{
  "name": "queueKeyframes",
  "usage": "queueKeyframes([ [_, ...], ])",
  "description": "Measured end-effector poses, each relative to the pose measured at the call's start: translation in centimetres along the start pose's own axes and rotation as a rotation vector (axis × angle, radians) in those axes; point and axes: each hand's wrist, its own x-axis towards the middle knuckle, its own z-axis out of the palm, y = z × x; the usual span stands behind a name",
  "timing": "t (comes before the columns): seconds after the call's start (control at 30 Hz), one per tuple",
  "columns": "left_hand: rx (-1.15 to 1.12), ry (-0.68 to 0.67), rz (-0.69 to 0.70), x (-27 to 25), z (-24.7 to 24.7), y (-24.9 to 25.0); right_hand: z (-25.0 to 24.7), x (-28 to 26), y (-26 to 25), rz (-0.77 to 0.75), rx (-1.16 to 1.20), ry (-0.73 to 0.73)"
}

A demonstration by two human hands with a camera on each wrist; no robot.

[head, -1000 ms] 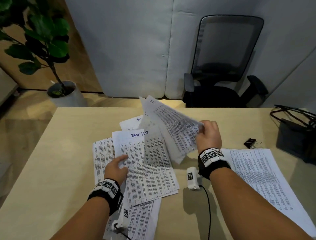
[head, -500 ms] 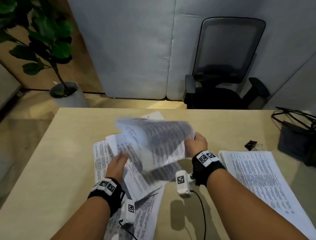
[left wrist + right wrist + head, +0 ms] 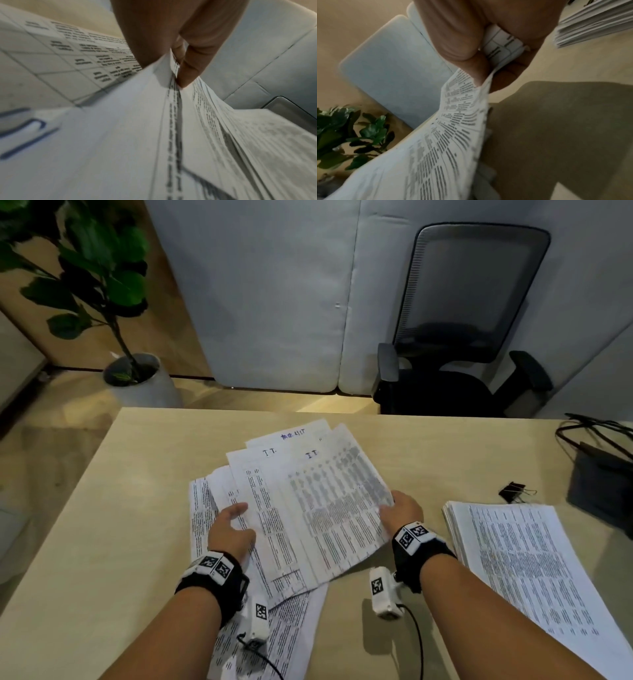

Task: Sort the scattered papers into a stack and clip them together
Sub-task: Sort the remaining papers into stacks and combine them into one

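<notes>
Several printed sheets (image 3: 318, 508) lie fanned in a loose pile at the middle of the wooden table (image 3: 120, 508). My right hand (image 3: 399, 510) pinches the right edge of the top sheets (image 3: 453, 121), thumb above and fingers beneath. My left hand (image 3: 233, 530) grips the pile's left edge, and the left wrist view shows a finger tucked between the sheets (image 3: 171, 121). More sheets (image 3: 202, 508) stay flat under my left forearm. A squared stack of papers (image 3: 520, 559) rests at the right. A black binder clip (image 3: 513, 492) sits just beyond that stack.
A dark box with cables (image 3: 603, 484) stands at the table's right edge. Behind the table are an office chair (image 3: 472, 320), a grey partition (image 3: 267, 302) and a potted plant (image 3: 130, 371). Wrist camera cables trail near my forearms.
My right hand swung its lifted sheets down and left onto the central pile. My left hand shifted from resting on the pile to gripping its left edge.
</notes>
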Motion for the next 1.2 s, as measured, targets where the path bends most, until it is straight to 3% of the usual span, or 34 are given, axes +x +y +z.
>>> queueKeyframes([
  [0.13, 0.0, 0.0, -0.013, 0.2, -0.4, 0.2, -0.1, 0.2, -0.9, -0.029, 0.192, 0.064],
  [0.23, -0.11, 0.004, -0.048, 0.4, -0.3, 0.2, 1.0, 0.2, -1.7, -0.035, 0.248, 0.023],
  [0.37, 0.075, 0.037, 0.042, 0.3, -0.7, 0.0, 2.7, 0.0, -2.8, -0.098, 0.161, -0.056],
  [0.5, -0.046, 0.055, 0.016, 0.8, -1.4, 0.1, 3.0, 0.0, -4.3, -0.16, 0.035, 0.021],
  [0.6, -0.104, 0.066, 0.017, 1.0, -1.9, 0.1, 4.0, -0.3, -5.5, -0.165, 0.084, -0.085],
  [0.7, 0.007, 0.076, 0.028, 1.3, -2.2, -0.6, 5.1, -0.3, -6.3, -0.18, 0.061, -0.178],
  [0.83, 0.09, 0.102, 0.026, 1.8, -3.5, -0.8, 5.3, 1.6, -6.2, -0.163, -0.118, 0.091],
  [0.97, 0.559, 0.124, 0.037, 1.5, -4.8, -0.8, 5.5, 2.2, -5.6, -0.093, -0.315, 0.04],
  [1.03, 0.673, 0.134, 0.036, 1.3, -4.7, -1.1, 5.9, 2.2, -5.5, -0.084, -0.358, -0.006],
  [1.13, 0.702, 0.138, 0.033, 0.9, -3.9, -1.0, 5.6, 2.6, -5.7, -0.1, -0.28, -0.006],
  [1.2, 0.68, 0.105, 0.064, 0.7, -3.2, -0.7, 4.8, 2.7, -5.8, -0.154, -0.093, 0.101],
])
